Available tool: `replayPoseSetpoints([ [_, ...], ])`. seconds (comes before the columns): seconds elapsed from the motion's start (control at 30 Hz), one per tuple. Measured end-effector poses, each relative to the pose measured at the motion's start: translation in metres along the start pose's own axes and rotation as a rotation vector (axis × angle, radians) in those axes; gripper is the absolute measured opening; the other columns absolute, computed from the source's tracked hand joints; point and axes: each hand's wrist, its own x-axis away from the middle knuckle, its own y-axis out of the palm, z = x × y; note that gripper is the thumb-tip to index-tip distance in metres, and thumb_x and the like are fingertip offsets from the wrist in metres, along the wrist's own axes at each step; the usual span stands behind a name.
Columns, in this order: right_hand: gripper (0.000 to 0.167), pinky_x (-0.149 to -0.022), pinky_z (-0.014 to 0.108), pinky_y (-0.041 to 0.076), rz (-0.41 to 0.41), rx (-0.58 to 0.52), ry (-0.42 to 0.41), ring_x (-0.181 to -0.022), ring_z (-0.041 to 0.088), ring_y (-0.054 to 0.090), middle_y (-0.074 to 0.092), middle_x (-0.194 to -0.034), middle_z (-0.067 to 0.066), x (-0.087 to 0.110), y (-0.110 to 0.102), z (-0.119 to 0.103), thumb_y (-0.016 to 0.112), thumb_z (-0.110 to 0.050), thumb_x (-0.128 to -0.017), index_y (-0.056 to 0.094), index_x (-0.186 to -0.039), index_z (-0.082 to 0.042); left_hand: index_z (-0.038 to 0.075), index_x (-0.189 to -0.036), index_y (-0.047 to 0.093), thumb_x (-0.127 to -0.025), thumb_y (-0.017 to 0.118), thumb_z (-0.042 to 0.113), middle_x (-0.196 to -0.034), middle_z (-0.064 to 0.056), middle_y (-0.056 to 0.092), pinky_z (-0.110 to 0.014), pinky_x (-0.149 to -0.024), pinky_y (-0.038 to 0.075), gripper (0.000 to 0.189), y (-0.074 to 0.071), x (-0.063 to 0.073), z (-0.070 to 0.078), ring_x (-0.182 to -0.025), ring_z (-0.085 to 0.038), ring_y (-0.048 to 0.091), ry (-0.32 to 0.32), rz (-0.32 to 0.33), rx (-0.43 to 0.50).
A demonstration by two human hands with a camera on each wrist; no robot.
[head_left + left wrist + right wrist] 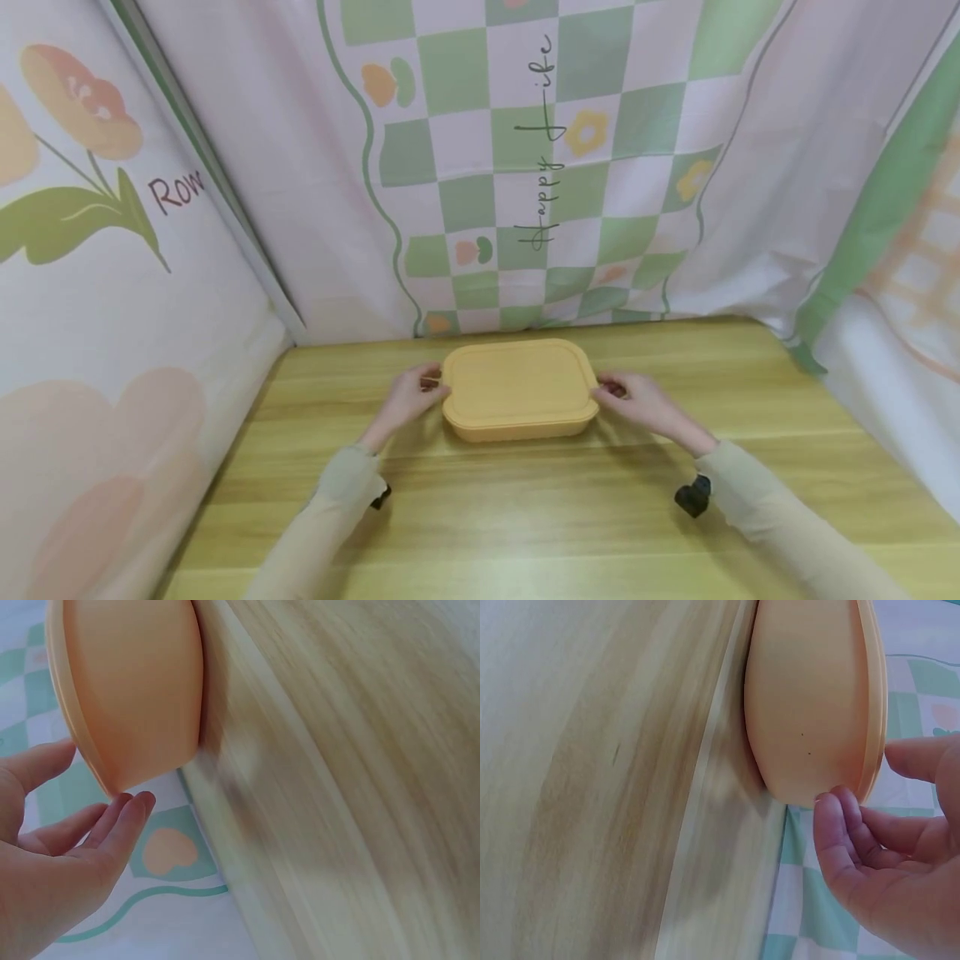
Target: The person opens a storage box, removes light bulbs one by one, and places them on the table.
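Yellow box (519,385) on bench (525,517), between left fingers (126,832) and right fingers (830,834); long axis runs from one to other (neither hand nearer). Both sets curled, pinching opposite short ends.

Yellow lidded box (521,387), wood-grained table (510,517), green-and-white checkered curtain (461,150)
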Motion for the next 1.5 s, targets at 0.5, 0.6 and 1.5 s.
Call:
replayPoseSetpoints([
  [0.5,0.041,-0.064,0.015,0.052,0.013,-0.042,0.016,-0.076,0.007,0.059,0.072,-0.090,0.010,-0.0033,0.0024,-0.0007,0.061,-0.022,-0.097,0.064,-0.120,0.012,-0.009,-0.129,0.059,-0.092,0.069,0.010,-0.118,-0.027,0.069,-0.044,-0.094,0.061,0.043,0.0017,-0.0021,-0.0024,-0.107,-0.038,0.069,0.027,0.014,-0.008],
  [0.6,0.041,-0.063,0.016,0.052,0.014,-0.054,0.011,-0.075,0.006,0.058,0.071,-0.089,0.011,-0.0031,0.0018,-0.0010,0.061,-0.021,-0.097,0.064,-0.119,0.012,-0.009,-0.129,0.059,-0.091,0.069,0.010,-0.118,-0.027,0.069,-0.044,-0.093,0.061,0.043,0.0023,-0.0026,-0.0020,-0.106,-0.038,0.070,0.033,0.014,-0.012],
  [1.5,0.031,-0.057,0.017,0.045,0.050,-0.031,-0.029,-0.069,0.005,0.052,0.065,-0.083,0.004,-0.0033,-0.0066,-0.0062,0.062,-0.021,-0.097,0.068,-0.115,0.004,-0.009,-0.132,0.058,-0.092,0.069,0.012,-0.126,-0.026,0.066,-0.045,-0.095,0.060,0.046,0.0019,-0.0046,-0.0015,-0.111,-0.038,0.067,-0.021,-0.012,-0.006],
])
